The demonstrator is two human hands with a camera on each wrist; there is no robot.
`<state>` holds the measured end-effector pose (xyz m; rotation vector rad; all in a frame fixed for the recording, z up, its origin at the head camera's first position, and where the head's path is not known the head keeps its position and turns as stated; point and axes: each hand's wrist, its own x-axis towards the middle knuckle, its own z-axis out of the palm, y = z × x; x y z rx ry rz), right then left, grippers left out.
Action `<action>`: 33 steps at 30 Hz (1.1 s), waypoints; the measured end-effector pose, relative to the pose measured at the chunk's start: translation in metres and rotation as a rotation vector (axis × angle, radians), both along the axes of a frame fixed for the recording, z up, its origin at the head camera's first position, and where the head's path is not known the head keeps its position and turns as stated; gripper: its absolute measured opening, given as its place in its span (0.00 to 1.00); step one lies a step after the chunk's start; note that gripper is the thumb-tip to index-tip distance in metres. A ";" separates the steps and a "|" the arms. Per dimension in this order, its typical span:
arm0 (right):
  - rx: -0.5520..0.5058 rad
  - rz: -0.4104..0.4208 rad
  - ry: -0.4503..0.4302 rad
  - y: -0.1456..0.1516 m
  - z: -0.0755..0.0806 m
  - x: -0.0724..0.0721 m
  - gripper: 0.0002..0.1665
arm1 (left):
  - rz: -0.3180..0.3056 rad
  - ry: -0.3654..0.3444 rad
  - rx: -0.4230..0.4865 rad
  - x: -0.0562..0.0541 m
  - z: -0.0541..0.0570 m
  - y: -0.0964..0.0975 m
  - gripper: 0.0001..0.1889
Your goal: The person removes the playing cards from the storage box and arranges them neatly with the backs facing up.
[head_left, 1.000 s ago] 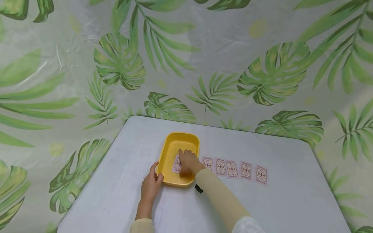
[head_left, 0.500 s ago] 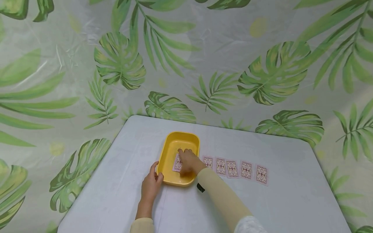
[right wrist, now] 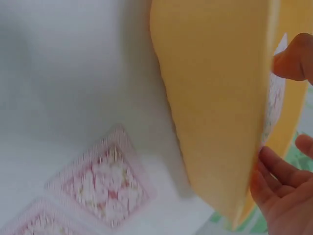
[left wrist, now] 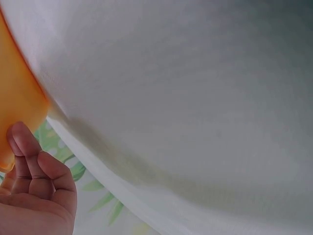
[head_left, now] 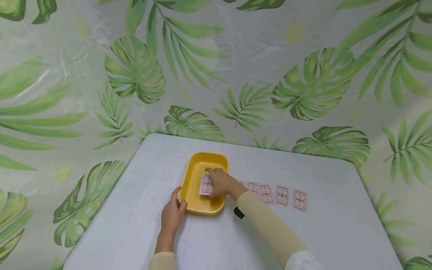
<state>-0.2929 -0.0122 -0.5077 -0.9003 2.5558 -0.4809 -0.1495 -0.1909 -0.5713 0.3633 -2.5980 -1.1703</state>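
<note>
A yellow plastic tray [head_left: 199, 204] stands on the white table, its outer wall large in the right wrist view. My left hand [head_left: 172, 215] grips the tray's near-left side; in the left wrist view its curled fingers [left wrist: 30, 164] lie against the yellow wall. Reaching inside the tray, my right hand [head_left: 221, 182] holds a playing card [head_left: 206, 184] with its pink-bordered patterned back up. The right wrist view shows that card [right wrist: 275, 100] between thumb and fingertips, partly hidden by the tray's rim. A dark shadow under the card suggests it is off the tray's floor.
To the right of the tray, several face-down playing cards [head_left: 282, 195] lie in a row on the white-covered table [head_left: 324, 232]. The nearest of them is partly hidden by my right wrist. A leaf-patterned sheet [head_left: 249, 63] hangs behind the table.
My right hand has risen slightly and moved a little away from me, with the card coming along; more of the card shows. The left hand stays at the tray. The head view has shifted slightly.
</note>
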 end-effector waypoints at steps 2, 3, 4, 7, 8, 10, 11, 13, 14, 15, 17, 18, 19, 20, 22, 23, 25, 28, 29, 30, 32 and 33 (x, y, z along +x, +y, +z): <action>-0.021 0.006 0.000 0.007 0.006 -0.001 0.62 | 0.004 -0.006 0.002 0.000 0.000 0.000 0.27; -0.028 0.007 0.002 0.010 0.008 -0.002 0.62 | 0.007 -0.010 0.005 0.000 0.000 0.000 0.27; -0.034 0.007 0.007 0.015 0.010 -0.003 0.62 | 0.007 -0.012 0.006 0.000 0.000 0.001 0.27; -0.051 0.006 0.027 0.029 0.016 -0.005 0.62 | 0.004 -0.015 0.003 0.000 0.001 0.003 0.27; -0.056 0.006 0.035 0.034 0.018 -0.006 0.62 | 0.002 -0.011 0.003 0.000 0.001 0.003 0.27; -0.081 0.004 0.044 0.044 0.022 -0.007 0.62 | -0.003 -0.006 0.004 0.001 0.002 0.004 0.27; -0.099 0.000 0.046 0.049 0.025 -0.007 0.62 | -0.004 -0.003 0.005 0.002 0.003 0.004 0.27; -0.127 -0.016 0.047 0.060 0.030 -0.007 0.62 | -0.004 -0.004 0.008 0.002 0.004 0.004 0.27; -0.137 -0.024 0.047 0.065 0.032 -0.008 0.62 | -0.003 -0.005 0.010 0.002 0.004 0.004 0.27; -0.147 -0.032 0.045 0.071 0.034 -0.008 0.62 | -0.002 -0.008 0.009 0.002 0.003 0.004 0.27; -0.157 -0.054 0.036 0.084 0.036 -0.009 0.62 | 0.001 -0.018 0.007 0.003 0.002 0.003 0.27; -0.156 -0.066 0.035 0.091 0.036 -0.010 0.62 | 0.002 -0.021 0.006 0.003 0.002 0.003 0.27; -0.159 -0.078 0.026 0.098 0.035 -0.011 0.62 | 0.004 -0.024 0.006 0.003 0.002 0.003 0.27; -0.159 -0.088 0.025 0.104 0.034 -0.011 0.61 | 0.006 -0.028 0.005 0.003 0.002 0.003 0.27; -0.159 -0.115 0.017 0.117 0.030 -0.013 0.61 | 0.012 -0.042 0.006 0.003 0.002 0.003 0.27; -0.160 -0.129 0.016 0.123 0.028 -0.013 0.60 | 0.015 -0.046 0.006 0.003 0.003 0.004 0.27; -0.163 -0.156 0.008 0.135 0.024 -0.013 0.60 | 0.018 -0.055 0.007 0.003 0.003 0.004 0.27; -0.178 -0.189 -0.004 0.154 0.019 -0.012 0.59 | 0.019 -0.059 0.004 0.002 0.004 0.004 0.27; -0.185 -0.198 -0.010 0.159 0.017 -0.011 0.59 | 0.019 -0.059 0.005 0.002 0.005 0.005 0.27; -0.188 -0.204 -0.011 0.165 0.015 -0.010 0.59 | 0.019 -0.060 0.006 0.002 0.005 0.005 0.27; -0.192 -0.217 -0.008 0.177 0.012 -0.009 0.58 | 0.015 -0.061 0.009 0.002 0.005 0.005 0.27; -0.192 -0.224 -0.005 0.183 0.010 -0.008 0.58 | 0.013 -0.063 0.012 0.002 0.006 0.005 0.27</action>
